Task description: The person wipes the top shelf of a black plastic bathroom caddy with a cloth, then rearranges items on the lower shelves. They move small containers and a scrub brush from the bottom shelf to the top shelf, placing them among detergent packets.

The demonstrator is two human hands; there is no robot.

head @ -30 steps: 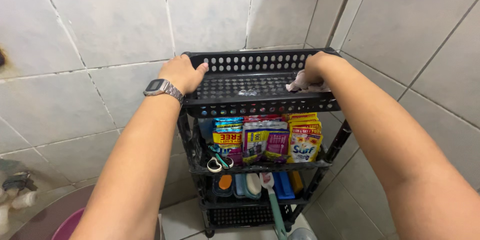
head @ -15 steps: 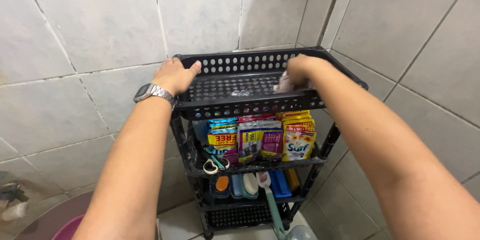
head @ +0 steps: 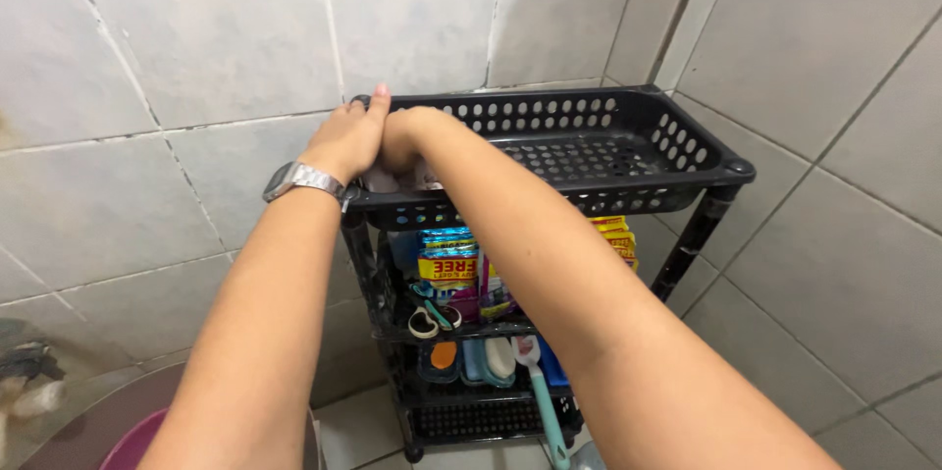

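A black perforated plastic rack stands in a tiled corner; its top tray point(head: 628, 141) holds nothing but my hands and a cloth. My left hand point(head: 348, 136), with a metal watch on the wrist, grips the tray's left rim. My right hand point(head: 410, 131) has crossed to the tray's left end, right beside the left hand, and presses a pale cloth point(head: 391, 179) onto the tray floor. The cloth is mostly hidden under the hand.
The second shelf holds several coloured sachets point(head: 446, 264) and scissors point(head: 432, 318). Below lie sponges and brushes point(head: 486, 360), with a teal-handled brush point(head: 543, 401) sticking out. Tiled walls close in behind and to the right. A pink basin point(head: 132, 443) sits at lower left.
My right hand slid with the cloth from the tray's right end across to its left end, next to the left hand. The left hand kept its hold on the rim.
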